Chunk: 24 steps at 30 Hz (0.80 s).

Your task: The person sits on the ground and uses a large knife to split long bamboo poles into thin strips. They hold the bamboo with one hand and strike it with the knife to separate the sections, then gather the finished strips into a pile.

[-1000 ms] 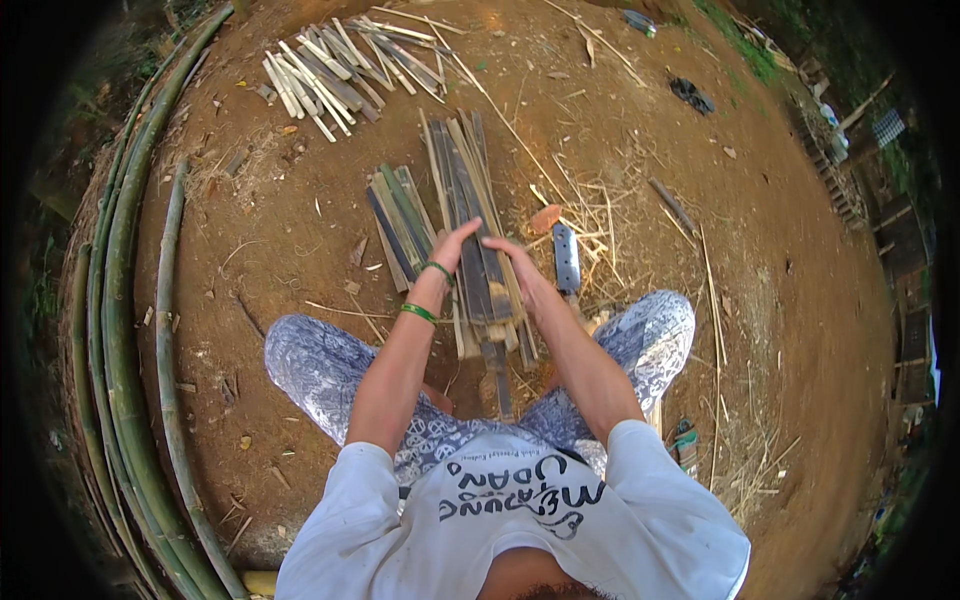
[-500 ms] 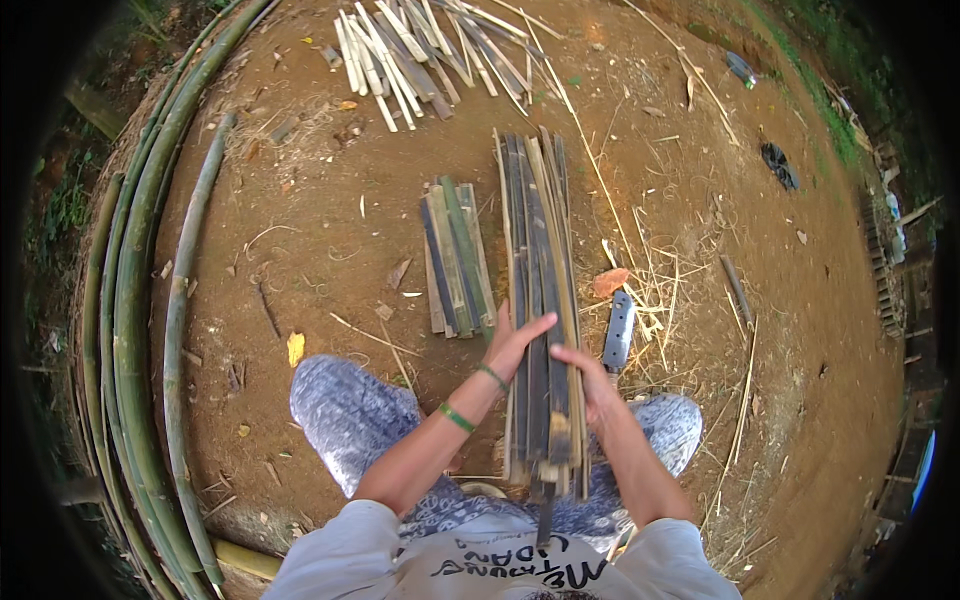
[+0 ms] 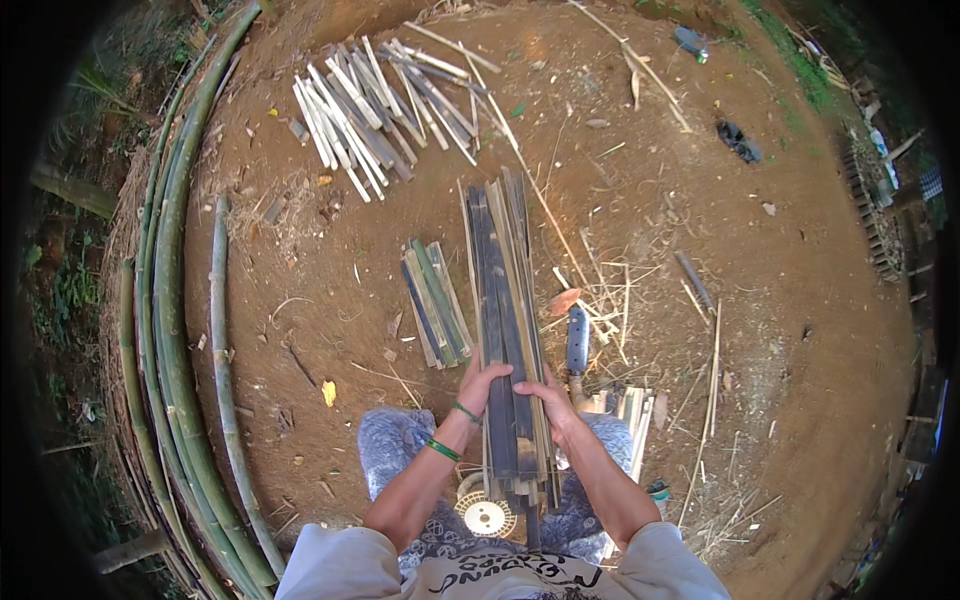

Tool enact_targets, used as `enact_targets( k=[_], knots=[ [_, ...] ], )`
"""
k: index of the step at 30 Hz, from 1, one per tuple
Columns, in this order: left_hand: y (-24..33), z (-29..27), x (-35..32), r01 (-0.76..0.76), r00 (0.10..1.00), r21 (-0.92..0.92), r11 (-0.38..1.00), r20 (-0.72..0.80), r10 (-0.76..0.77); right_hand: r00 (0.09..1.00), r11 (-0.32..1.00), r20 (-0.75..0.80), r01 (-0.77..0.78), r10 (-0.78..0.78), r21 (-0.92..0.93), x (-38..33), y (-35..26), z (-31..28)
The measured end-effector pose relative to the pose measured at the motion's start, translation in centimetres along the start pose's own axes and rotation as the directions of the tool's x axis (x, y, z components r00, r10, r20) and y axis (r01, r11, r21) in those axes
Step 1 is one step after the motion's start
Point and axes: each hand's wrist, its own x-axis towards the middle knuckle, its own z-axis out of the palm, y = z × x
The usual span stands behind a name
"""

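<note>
A long bundle of split bamboo strips [image 3: 508, 290], dark on some faces and pale on others, stands lengthwise between my hands above my lap. My left hand [image 3: 478, 390] wraps its left side, with the thumb across the front. From the other side, my right hand [image 3: 550, 404] presses it with the thumb also in front. The lower strip ends are uneven, and the far ends fan out slightly. Left of the bundle lies a short stack of green and brown bamboo pieces [image 3: 437, 300]. A broad dark blade with holes [image 3: 578, 340] lies just beyond my right knee.
Pale split strips [image 3: 345, 120] lie heaped at the far left-centre. Long green bamboo poles [image 3: 175, 300] line the left side. A yellow slotted disc [image 3: 486, 516] sits between my legs. Shavings [image 3: 610, 310] and a black crumpled item [image 3: 738, 142] lie on the right.
The view has shifted, so the ground things sit lower and further left. My hands still clasp the bundle. My knees appear closer together, and the yellow disc now shows more fully.
</note>
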Motion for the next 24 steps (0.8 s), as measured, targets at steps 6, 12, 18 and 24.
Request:
enact_targets(
  k=[6,12,18,24],
  knots=[
    [7.5,10.1,-9.2,-0.049,0.999,0.004,0.999,-0.005,0.049,1.0,0.999,-0.003,0.017,-0.017,-0.033,-14.5,-9.6,5.1],
    [15.8,20.9,-16.5,-0.079,0.997,-0.077,0.994,-0.004,0.079,0.998,0.995,0.047,0.04,-0.035,-0.096,-26.5,-20.3,9.0],
    [21.4,27.8,-17.9,-0.144,0.989,-0.107,0.984,0.006,0.145,0.991,0.985,0.087,0.111,-0.1,-0.13,-28.7,-26.4,8.8],
    [25.2,30.8,-16.5,-0.27,0.963,-0.116,0.956,-0.015,0.27,0.977,0.961,0.162,0.17,-0.136,-0.22,-28.9,-32.1,10.7]
  ],
)
